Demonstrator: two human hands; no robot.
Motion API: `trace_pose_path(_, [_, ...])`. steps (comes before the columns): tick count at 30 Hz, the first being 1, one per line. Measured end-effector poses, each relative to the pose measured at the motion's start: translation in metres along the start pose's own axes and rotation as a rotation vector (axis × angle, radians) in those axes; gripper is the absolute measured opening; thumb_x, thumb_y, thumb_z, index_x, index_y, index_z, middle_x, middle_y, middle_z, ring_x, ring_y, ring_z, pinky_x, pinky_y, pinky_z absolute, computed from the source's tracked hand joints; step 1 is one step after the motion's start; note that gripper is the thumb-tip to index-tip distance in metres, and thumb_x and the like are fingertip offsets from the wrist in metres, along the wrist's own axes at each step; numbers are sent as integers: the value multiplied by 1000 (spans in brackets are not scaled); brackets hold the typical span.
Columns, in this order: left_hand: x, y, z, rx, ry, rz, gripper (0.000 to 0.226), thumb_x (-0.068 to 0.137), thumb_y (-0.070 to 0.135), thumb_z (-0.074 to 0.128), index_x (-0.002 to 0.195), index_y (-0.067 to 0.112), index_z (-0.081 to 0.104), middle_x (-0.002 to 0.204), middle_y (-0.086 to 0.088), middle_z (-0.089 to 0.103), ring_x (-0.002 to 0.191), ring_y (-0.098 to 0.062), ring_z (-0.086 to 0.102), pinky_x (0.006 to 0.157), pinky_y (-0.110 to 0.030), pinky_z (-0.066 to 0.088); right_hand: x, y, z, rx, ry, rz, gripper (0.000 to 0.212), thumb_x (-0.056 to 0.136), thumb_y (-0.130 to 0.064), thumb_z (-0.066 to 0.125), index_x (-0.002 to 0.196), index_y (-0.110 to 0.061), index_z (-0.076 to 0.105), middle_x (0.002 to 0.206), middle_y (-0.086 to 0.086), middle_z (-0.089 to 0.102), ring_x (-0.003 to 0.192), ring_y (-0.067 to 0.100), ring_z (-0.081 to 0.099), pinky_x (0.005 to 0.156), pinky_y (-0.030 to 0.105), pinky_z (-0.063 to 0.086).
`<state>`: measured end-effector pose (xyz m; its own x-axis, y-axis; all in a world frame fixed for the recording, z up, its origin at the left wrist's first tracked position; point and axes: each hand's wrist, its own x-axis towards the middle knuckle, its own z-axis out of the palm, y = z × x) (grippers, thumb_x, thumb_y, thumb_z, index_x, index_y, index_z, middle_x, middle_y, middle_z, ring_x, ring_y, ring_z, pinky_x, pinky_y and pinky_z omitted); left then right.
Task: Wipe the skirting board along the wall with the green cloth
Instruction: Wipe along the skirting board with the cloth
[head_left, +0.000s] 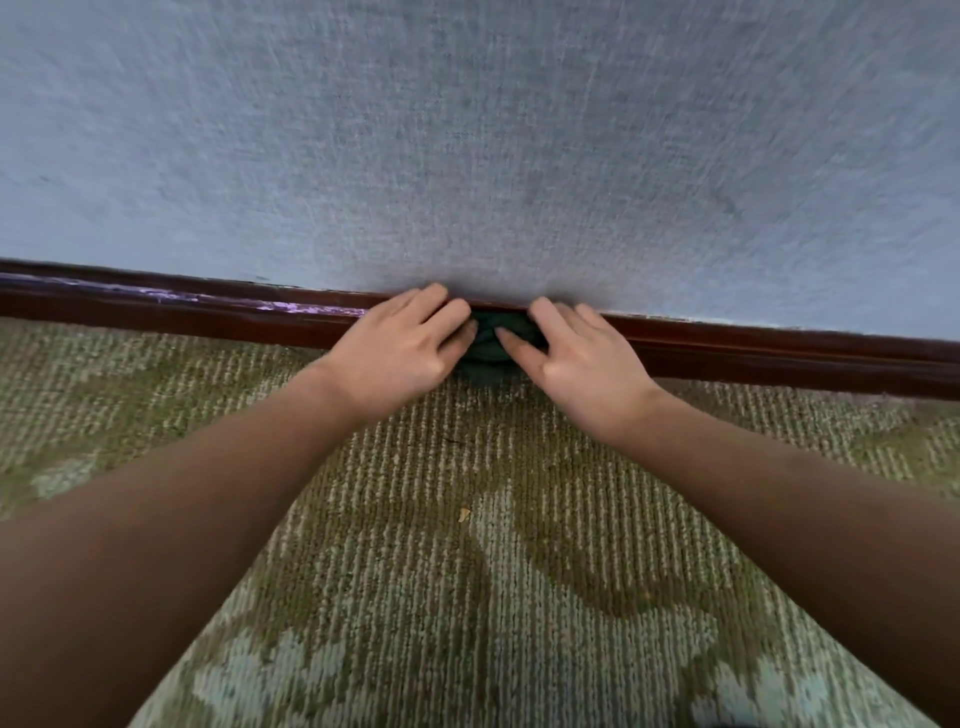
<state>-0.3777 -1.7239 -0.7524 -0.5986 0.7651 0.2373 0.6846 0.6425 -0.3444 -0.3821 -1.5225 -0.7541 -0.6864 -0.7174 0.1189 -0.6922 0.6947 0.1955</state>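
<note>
A dark brown skirting board runs along the foot of the wall from left to right. Bunched against its middle is the dark green cloth, mostly hidden between my hands. My left hand presses on the cloth's left side, fingers laid over it and onto the board's top edge. My right hand presses on the cloth's right side in the same way, thumb pointing toward the left hand. Both sets of fingers look fairly straight.
A blue-grey textured wall rises above the board. A green and cream patterned carpet covers the floor up to the board. A small tan crumb lies on the carpet. Purple-white scuffs mark the board at left.
</note>
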Motion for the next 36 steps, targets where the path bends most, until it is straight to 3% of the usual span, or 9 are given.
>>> trace_pose_path(3, [-9, -3, 2, 10, -5, -17, 31, 66, -4, 67, 96, -5, 70, 81, -14, 63, 73, -33, 62, 68, -36, 54, 7, -9, 1, -63, -7, 6, 49, 68, -12, 75, 115, -8, 62, 99, 15, 62, 83, 27, 63, 74, 28, 48])
trace_pose_path(8, [-8, -3, -1, -4, -39, -50, 42, 54, -3, 80, 95, -5, 70, 81, -14, 64, 74, -35, 63, 67, -37, 54, 8, -16, 3, -100, -93, -1, 50, 81, -8, 60, 130, -3, 47, 113, 18, 53, 96, 31, 56, 85, 34, 43])
trace_pose_path(13, [-6, -2, -7, 12, -81, -57, 44, 51, 0, 83, 94, -3, 71, 81, -13, 64, 74, -33, 63, 66, -36, 54, 7, -10, -3, -54, -80, 32, 56, 65, -6, 77, 119, -6, 59, 100, 17, 60, 86, 29, 62, 77, 31, 48])
trace_pose_path(18, [-5, 6, -4, 42, -112, -111, 41, 53, 2, 84, 93, -2, 71, 80, -12, 64, 72, -30, 61, 64, -33, 52, -1, -7, -6, 0, -107, 39, 61, 57, 5, 77, 115, -1, 60, 101, 25, 60, 86, 36, 62, 77, 35, 50])
trace_pose_path(21, [-4, 8, -5, 74, -118, -117, 40, 53, 4, 83, 91, -2, 72, 80, -11, 64, 73, -29, 61, 64, -32, 51, 1, -6, -7, -9, -161, 29, 64, 62, 5, 73, 123, -1, 53, 111, 24, 56, 97, 35, 58, 84, 36, 46])
trace_pose_path(26, [1, 14, -6, 108, -120, -117, 38, 55, 8, 82, 91, 2, 73, 80, -7, 64, 73, -25, 62, 65, -30, 50, -3, -2, -4, -10, -230, -7, 68, 80, 3, 56, 141, -5, 25, 132, 21, 34, 119, 34, 38, 100, 39, 30])
trace_pose_path(36, [8, 21, -6, 149, -148, -97, 34, 59, 12, 75, 93, 7, 73, 82, -4, 64, 75, -23, 62, 67, -28, 49, -8, -3, -7, 5, -291, 80, 68, 84, -5, 55, 142, -14, 21, 132, 18, 28, 119, 33, 36, 97, 39, 33])
